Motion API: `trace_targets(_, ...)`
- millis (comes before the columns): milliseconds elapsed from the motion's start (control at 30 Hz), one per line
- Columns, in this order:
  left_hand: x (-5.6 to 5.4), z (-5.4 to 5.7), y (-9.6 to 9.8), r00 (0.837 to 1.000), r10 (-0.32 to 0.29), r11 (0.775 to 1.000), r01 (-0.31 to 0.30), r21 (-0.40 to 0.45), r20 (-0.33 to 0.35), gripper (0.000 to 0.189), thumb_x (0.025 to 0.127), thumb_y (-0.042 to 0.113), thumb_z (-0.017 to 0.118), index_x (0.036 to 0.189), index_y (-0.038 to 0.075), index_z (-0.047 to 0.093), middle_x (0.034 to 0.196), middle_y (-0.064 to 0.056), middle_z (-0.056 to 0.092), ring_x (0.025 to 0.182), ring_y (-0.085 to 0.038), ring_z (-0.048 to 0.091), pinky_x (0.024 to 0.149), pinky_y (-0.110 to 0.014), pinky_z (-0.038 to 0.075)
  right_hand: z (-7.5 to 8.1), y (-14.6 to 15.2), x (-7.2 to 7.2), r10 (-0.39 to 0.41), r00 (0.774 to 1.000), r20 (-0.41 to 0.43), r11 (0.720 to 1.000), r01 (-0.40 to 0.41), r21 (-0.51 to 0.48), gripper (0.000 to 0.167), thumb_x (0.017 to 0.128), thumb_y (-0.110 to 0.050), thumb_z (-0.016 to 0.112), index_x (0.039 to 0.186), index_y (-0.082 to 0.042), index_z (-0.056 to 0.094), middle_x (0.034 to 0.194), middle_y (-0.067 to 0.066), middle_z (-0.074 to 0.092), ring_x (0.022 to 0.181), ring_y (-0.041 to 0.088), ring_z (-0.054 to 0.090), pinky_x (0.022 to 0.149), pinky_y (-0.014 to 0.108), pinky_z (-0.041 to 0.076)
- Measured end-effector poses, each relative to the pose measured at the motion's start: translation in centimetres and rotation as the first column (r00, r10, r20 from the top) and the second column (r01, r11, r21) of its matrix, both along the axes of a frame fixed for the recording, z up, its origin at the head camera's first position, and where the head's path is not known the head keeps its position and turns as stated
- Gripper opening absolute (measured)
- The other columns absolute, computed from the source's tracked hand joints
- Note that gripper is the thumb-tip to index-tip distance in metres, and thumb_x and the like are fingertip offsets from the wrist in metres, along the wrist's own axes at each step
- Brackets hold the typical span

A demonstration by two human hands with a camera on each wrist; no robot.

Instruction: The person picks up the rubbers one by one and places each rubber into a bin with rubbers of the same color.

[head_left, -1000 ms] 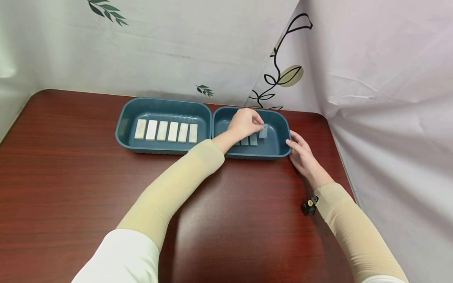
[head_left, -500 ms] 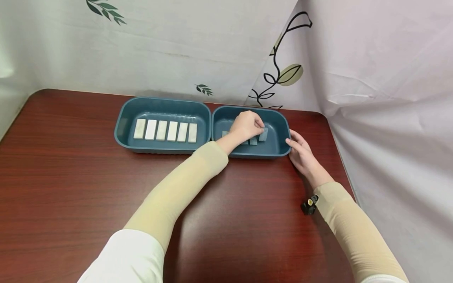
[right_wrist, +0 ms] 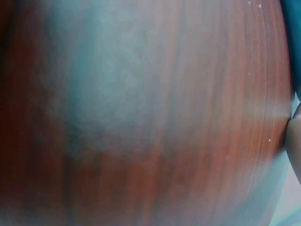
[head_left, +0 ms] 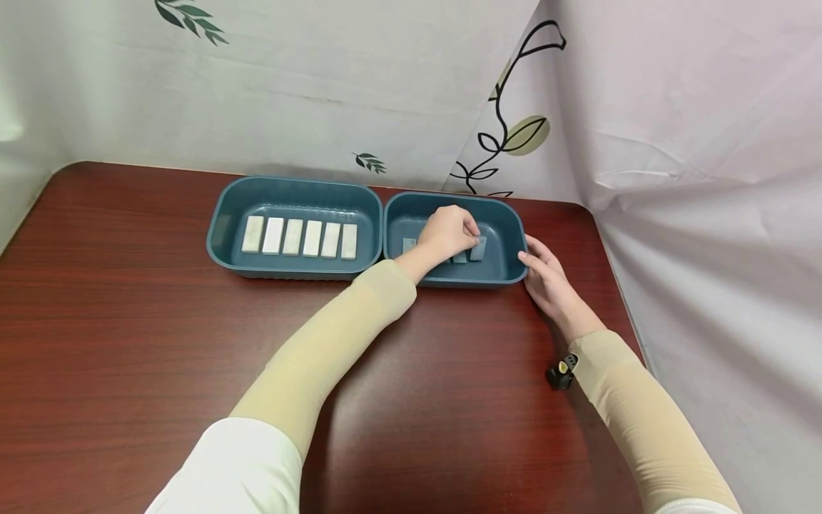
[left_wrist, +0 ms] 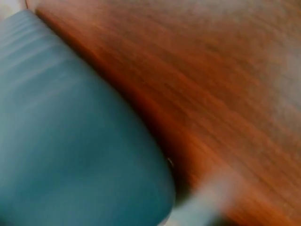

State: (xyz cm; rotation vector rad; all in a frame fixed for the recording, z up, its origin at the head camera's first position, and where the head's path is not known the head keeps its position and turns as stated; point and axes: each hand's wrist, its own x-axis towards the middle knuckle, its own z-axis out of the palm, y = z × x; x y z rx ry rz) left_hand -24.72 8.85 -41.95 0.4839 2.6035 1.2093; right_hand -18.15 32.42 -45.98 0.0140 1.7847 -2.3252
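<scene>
In the head view, my left hand (head_left: 446, 232) reaches into the right blue plastic bin (head_left: 504, 253). Its thumb and fingertips pinch the top end of a small grey-blue rectangular tile (head_left: 478, 250) close over the bin floor. Beside it lies another grey-blue tile (head_left: 459, 258), and a further tile (head_left: 409, 245) shows left of the wrist; the hand and forearm hide the rest of that row. At the bin's right end, my right hand (head_left: 546, 278) grips the wall, thumb at the rim and fingers along the outside.
A second blue bin (head_left: 292, 273) adjoins on the left, with several white tiles (head_left: 293, 237) in a row. Both stand on a dark red wooden table (head_left: 411, 400) near its back edge. White curtains (head_left: 276, 93) rise behind and to the right.
My left hand has come slightly toward the front of the bin, lowering the pinched tile into line with the tile beside it. My right hand stays at the bin's end.
</scene>
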Motion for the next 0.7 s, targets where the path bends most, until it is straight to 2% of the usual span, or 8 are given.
trace_targets(400, -0.03, -0.57, 0.12, 1.000, -0.005, 1.000, 0.005, -0.013, -0.026, 0.012, 0.098, 0.019, 0.078, 0.108, 0.014, 0.083, 0.106, 0.000, 0.081, 0.093, -0.013, 0.074, 0.083, -0.028, 0.060, 0.00, 0.00, 0.01, -0.007, 1.000, 0.009, 1.000, 0.007, -0.004, 0.032, 0.110, -0.003, 0.046, 0.135, -0.018, 0.059, 0.125, -0.006, 0.067, 0.113, 0.007, 0.065, 0.099, 0.020, 0.049)
trace_targets(700, -0.28, -0.61, 0.10, 0.999, -0.002, 0.997, -0.001, -0.075, -0.049, 0.013, 0.099, 0.023, 0.079, 0.110, 0.017, 0.082, 0.109, 0.002, 0.080, 0.096, -0.013, 0.072, 0.086, -0.029, 0.060, 0.06, -0.02, 0.04, -0.005, 1.000, 0.009, 1.000, 0.005, -0.003, 0.032, 0.110, -0.003, 0.046, 0.135, -0.018, 0.059, 0.125, -0.006, 0.066, 0.113, 0.007, 0.065, 0.098, 0.020, 0.049)
